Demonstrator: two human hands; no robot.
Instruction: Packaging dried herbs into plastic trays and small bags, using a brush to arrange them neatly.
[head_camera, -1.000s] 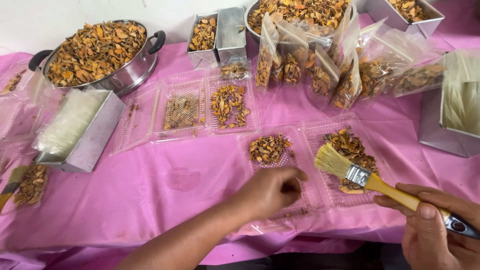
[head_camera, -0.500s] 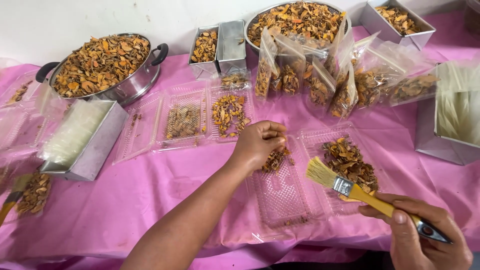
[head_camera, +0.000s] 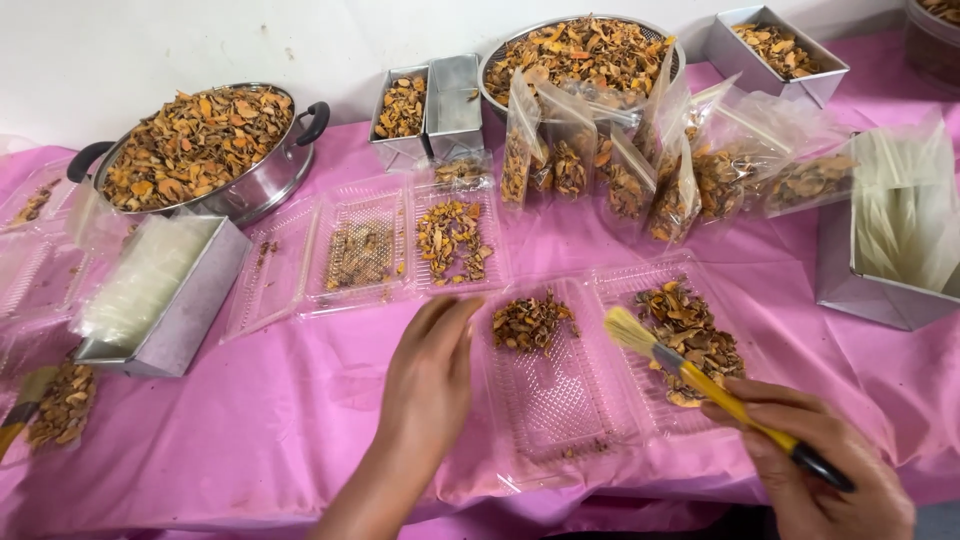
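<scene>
The fingers of the right hand are wrapping closed around the dark end of a brush, gripping it near the handle's tail. The brush is lying with its long axis running from about 4 o'clock at the hand up to 10 o'clock, where its pale yellow bristles are pointing, hovering over the ridge between the two halves of an open clear plastic clamshell tray. Its handle is yellow, with a metal band below the bristles and a black tip in the grip. The left hand is resting flat with its fingers stretched out straight and together, holding nothing, the tips lying at the tray's 9 o'clock edge, just beside a small heap of dried orange-brown chips in the tray's left half. A larger heap of chips is sitting in the right half, under the brush handle. Everything is lying on a tabletop covered with pink cloth. At 11 o'clock from the left hand, another open clamshell is holding more chips; farther at 10 o'clock a steel pot is standing full of them, and at 1 o'clock filled clear bags are leaning together.
</scene>
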